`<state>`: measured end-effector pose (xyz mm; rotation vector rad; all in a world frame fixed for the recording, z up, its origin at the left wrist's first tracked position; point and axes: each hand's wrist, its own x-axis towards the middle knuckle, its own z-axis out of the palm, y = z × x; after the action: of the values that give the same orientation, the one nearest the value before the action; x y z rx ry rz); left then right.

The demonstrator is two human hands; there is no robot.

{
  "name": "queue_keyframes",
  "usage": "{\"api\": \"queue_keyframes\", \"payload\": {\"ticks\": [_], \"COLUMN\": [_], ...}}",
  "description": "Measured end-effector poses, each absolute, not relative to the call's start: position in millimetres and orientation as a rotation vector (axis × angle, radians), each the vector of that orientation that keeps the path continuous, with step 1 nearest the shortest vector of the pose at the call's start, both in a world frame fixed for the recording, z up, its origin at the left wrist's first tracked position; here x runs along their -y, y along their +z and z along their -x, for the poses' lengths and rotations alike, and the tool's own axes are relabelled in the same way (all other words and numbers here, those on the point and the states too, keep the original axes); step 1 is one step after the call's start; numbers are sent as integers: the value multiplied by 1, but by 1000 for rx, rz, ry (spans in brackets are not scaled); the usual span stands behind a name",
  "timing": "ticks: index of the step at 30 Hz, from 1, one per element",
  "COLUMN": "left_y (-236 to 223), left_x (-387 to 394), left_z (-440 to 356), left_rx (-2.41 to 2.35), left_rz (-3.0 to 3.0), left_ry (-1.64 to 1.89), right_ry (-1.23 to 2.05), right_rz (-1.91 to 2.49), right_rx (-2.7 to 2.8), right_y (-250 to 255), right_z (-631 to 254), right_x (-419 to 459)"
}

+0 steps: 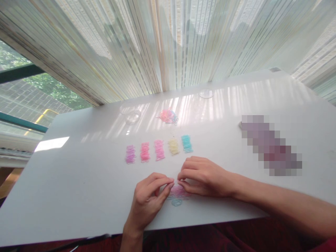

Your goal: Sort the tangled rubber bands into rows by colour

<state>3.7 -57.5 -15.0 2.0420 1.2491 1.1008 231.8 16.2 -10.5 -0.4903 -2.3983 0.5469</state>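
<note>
Close to the table's front edge, my left hand (pixel 149 196) and my right hand (pixel 203 176) face each other, thumb and forefinger pinched together on each. A narrow gap separates their fingertips; anything between them is too small to make out. Just below the fingertips lies a loose pile of pink bands (pixel 179 191), thin and loop-like, partly covered by the fingers, with pale teal bands (pixel 176 202) in front. Beyond the hands, flat bundles of similar bands form a row: purple (pixel 130 154), coral (pixel 145 152), pink (pixel 159 150), yellow (pixel 173 146) and teal (pixel 187 144).
A mixed heap of bands (pixel 168 116) lies farther back on the white table (pixel 86 182). Two clear round pieces (pixel 133 117) sit near the back edge, apart from each other. To the right is a pixelated long object (pixel 270 145). A striped curtain (pixel 157 45) hangs behind.
</note>
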Motion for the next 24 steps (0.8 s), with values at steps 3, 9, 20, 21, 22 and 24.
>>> {"api": "queue_keyframes", "payload": {"ticks": [3,9,20,21,22,24], "left_y": [-15,-15,-14,-14,-13,-13], "left_x": [57,56,56,56,57,57], "left_z": [-4,-4,-4,-4,-4,-4], "left_rx": [-1271,-1263,-1253,-1262,-1269,-1279], "left_rz": [-2033,-2032,-2031,-2029,-2027,-2023], "left_ry": [1102,1111,1108,1107,1105,1103], "right_ry": [547,561,524,522,519,514], "right_rz": [485,502,494,495,497,504], "right_rx": [2394,2399,2409,2412,2414,2417], "right_y": [-8,-8,-10,-9,-9,-8], "right_z": [-232,-232,-232,-232,-232,-232], "right_x": [-17,-16,-15,-16,-16,-16]}}
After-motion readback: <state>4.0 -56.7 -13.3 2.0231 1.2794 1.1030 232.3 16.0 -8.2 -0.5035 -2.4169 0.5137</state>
